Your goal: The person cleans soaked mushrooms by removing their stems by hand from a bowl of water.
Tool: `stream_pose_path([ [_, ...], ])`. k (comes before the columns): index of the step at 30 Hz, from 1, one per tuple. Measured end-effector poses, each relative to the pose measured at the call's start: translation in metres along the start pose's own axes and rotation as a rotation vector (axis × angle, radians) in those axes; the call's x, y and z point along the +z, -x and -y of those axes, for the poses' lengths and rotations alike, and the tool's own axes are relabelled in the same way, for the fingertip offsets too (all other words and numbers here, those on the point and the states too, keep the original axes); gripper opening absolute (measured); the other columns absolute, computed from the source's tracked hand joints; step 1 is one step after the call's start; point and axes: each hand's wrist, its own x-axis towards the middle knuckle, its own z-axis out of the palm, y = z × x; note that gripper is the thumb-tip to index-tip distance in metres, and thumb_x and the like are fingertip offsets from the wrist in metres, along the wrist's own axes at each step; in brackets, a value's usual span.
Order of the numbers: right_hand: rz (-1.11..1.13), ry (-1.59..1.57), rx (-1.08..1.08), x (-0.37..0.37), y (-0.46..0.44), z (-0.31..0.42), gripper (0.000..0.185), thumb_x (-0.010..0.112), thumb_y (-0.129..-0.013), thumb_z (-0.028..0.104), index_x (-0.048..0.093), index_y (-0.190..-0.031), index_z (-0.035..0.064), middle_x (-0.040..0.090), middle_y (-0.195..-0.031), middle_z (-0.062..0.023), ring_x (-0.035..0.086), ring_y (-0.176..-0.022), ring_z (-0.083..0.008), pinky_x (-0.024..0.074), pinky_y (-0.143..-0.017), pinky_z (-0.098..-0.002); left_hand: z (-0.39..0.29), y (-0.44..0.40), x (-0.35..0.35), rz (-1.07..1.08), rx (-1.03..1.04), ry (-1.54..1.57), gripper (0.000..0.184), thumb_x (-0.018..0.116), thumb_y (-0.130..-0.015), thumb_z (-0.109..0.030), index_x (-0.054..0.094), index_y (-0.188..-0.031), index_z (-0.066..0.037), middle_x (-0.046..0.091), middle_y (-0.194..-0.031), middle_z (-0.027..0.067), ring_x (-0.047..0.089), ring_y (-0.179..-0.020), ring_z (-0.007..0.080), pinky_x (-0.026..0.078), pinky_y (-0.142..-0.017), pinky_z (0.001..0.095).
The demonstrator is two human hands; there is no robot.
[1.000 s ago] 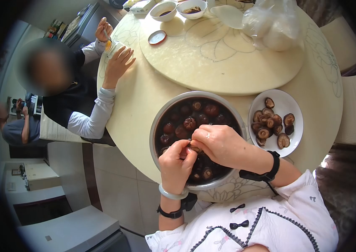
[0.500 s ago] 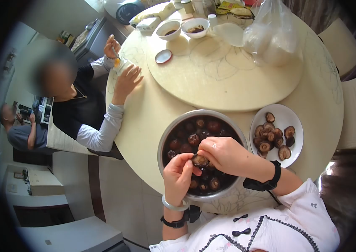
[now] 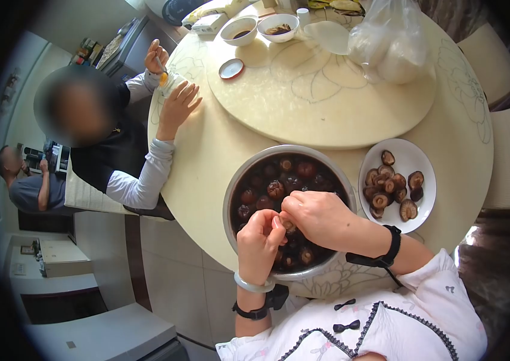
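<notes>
Over a metal basin (image 3: 346, 180) of dark water, both my hands are pinching one brown shiitake mushroom (image 3: 289, 225). My left hand (image 3: 257, 246) grips it from the left, thumb and fingers together. From the other side, the fingertips of my right hand (image 3: 321, 221) are closed on it and cover much of it. Many soaked dark mushrooms (image 3: 275, 189) float in the basin below. To the right, a white plate (image 3: 419, 157) bears a heap of several shiitake mushrooms (image 3: 381, 200).
Behind the basin is a raised round turntable (image 3: 327, 129) with two white bowls (image 3: 278, 29), a jar lid (image 3: 231, 69) and a bulging plastic bag (image 3: 387, 45). Across the table at left, a seated person (image 3: 140, 186) holds a utensil and a jar (image 3: 174, 84). Another person (image 3: 35, 189) is farther back.
My hands have drawn closer together around the mushroom, and less of it shows now. The view has shifted slightly. The seated person still holds the jar.
</notes>
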Motion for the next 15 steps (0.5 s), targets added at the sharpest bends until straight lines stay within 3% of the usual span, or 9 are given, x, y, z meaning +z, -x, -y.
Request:
stream_pose_path([
  [4,0.022,-0.013,0.015,0.001,0.0,0.001,0.011,0.064,-0.088,0.012,0.056,-0.088,0.0042,0.06,-0.08,-0.0111,0.065,-0.077,-0.0289,0.0526,-0.063,-0.0384,0.011,-0.001,-0.003,0.042,-0.117,0.151,0.016,0.051,-0.1,-0.004,0.06,-0.11,0.004,0.066,-0.084,0.0055,0.064,-0.064,0.01,0.052,-0.056,0.0223],
  [7,-0.01,-0.013,0.013,-0.001,-0.001,-0.001,0.012,0.063,-0.09,0.013,0.056,-0.088,0.0039,0.059,-0.08,-0.0114,0.065,-0.077,-0.0291,0.0526,-0.063,-0.0386,0.011,-0.004,-0.003,0.069,-0.05,0.226,0.017,0.049,-0.102,-0.005,0.058,-0.114,0.004,0.066,-0.089,0.0066,0.063,-0.065,0.0105,0.053,-0.057,0.0222],
  [13,-0.05,0.059,-0.013,-0.008,-0.004,-0.001,0.014,0.06,-0.088,0.014,0.054,-0.09,0.0019,0.06,-0.083,-0.0123,0.066,-0.079,-0.0281,0.0547,-0.063,-0.0368,0.005,-0.004,-0.002,0.087,-0.055,0.385,0.014,0.058,-0.098,0.0,0.059,-0.112,0.004,0.068,-0.09,0.006,0.063,-0.068,0.0087,0.052,-0.062,0.021],
  [15,-0.079,0.05,-0.017,-0.009,-0.005,0.001,0.016,0.06,-0.092,0.018,0.054,-0.091,0.0024,0.06,-0.082,-0.0116,0.067,-0.076,-0.0277,0.0543,-0.062,-0.0366,0.009,-0.003,-0.005,0.077,-0.047,0.425,0.014,0.058,-0.098,0.0,0.059,-0.111,0.004,0.068,-0.091,0.007,0.064,-0.068,0.0101,0.053,-0.061,0.0219],
])
